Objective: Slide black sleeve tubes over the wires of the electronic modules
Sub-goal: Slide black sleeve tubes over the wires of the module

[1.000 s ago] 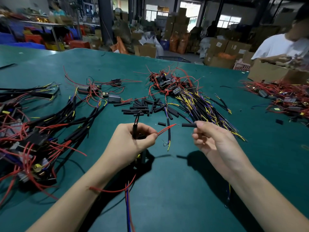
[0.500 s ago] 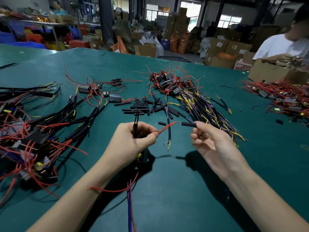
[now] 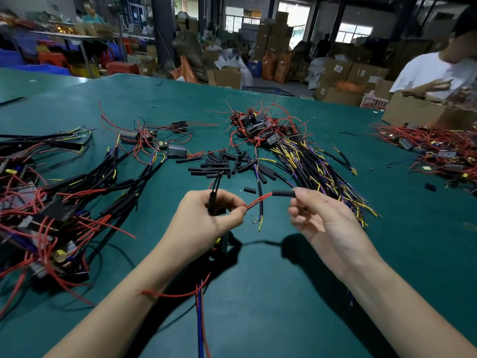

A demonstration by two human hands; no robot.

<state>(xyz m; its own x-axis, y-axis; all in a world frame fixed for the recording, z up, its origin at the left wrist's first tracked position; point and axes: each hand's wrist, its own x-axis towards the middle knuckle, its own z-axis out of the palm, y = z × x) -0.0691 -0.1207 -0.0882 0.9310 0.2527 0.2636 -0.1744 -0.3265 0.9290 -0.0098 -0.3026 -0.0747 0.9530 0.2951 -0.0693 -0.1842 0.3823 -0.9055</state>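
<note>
Left hand, above the green table, fingers curled round a black module with its leads, thumb and forefinger pinching a pair of red wires that arch up to the right. Right hand, just beside, pinching one end of a short black sleeve tube between thumb and fingertips, tube lying level, its open end meeting the red wire tips; probably just started over them, though hard to be sure from this angle. Loose pile of spare sleeve tubes on the table just beyond the hands. Heap of modules with yellow, purple and black leads behind and to the right. Bundle of already sleeved modules on the left. More red-wired modules far right, near a cardboard box, with another person in a white shirt beside it
</note>
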